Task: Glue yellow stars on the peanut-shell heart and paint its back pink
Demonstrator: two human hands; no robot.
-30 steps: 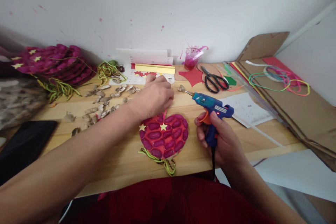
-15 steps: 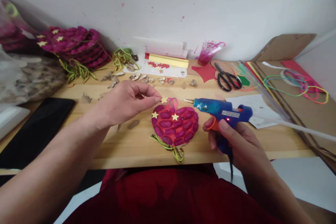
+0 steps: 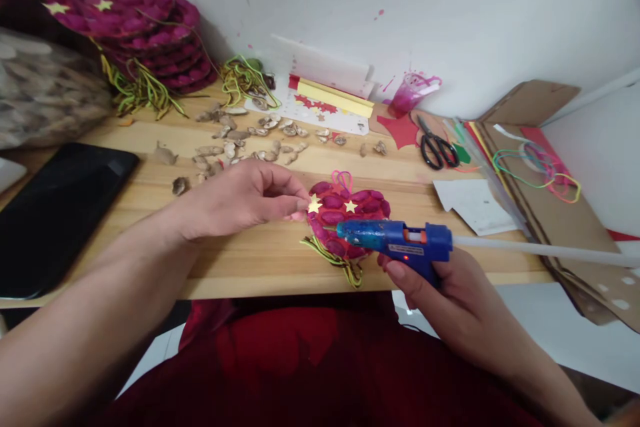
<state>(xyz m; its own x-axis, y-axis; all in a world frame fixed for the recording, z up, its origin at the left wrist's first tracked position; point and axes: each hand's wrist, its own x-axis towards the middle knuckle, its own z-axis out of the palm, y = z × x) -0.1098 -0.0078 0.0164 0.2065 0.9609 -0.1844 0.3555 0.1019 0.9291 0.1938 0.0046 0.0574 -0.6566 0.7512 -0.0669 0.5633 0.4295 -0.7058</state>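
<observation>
Glue gun (image 3: 430, 240), blue w/ a red light lit on its side, sits in the R hand (image 3: 455, 293), fingers wrapped round the grip; nozzle points left across a heart-shaped piece (image 3: 333, 217) on the wooden table (image 3: 240, 273). Can't tell if nozzle tip touches the piece or hangs just over it. White glue stick (image 3: 520, 250) juts from the gun's rear.

L hand (image 3: 240, 200) is at the piece's L edge, thumb & forefinger brought together right beside a yellow star (image 3: 314, 204); can't tell if they pinch anything. Second star (image 3: 350, 207) lies near the middle of the piece, which is covered w/ magenta-colored shells; pink loop (image 3: 343, 178) at top, yellow-green cords (image 3: 325, 253) at the bottom.

Behind L hand: loose brown shells (image 3: 220, 121), scattered. Far L: stack of similar pieces (image 3: 150, 33), clear bag of shells (image 3: 45, 93), black flat slab (image 3: 60, 213). Back of table, by the paint-flecked wall (image 3: 450, 27): folded yellow paper (image 3: 335, 98), plastic cup (image 3: 405, 97) w/ pink stains, red cutout (image 3: 397, 130), black-handled scissors (image 3: 437, 150). R side: torn white sheet (image 3: 480, 203), cardboard (image 3: 575, 240) w/ multicolored cord (image 3: 520, 180) on top.
</observation>
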